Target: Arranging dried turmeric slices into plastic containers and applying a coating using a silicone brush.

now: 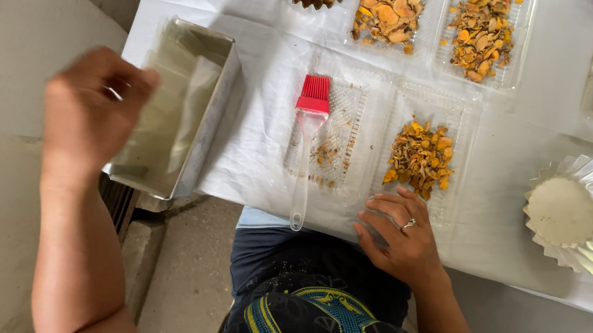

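Left hand [90,116], grip blurred beyond telling, hovers beside the metal tray [196,126].

The left hand [90,116] blocks the near end of the metal tray [206,123]. Past the right hand's fingers [386,210] sits a clear tray of orange chips [419,157]. A red brush [306,140] lies left of them. White cloth [507,193] lies bare to their right.

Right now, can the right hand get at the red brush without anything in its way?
Probably yes. The right hand rests flat at the table edge, and the red brush lies uncovered on a clear tray just beside it.
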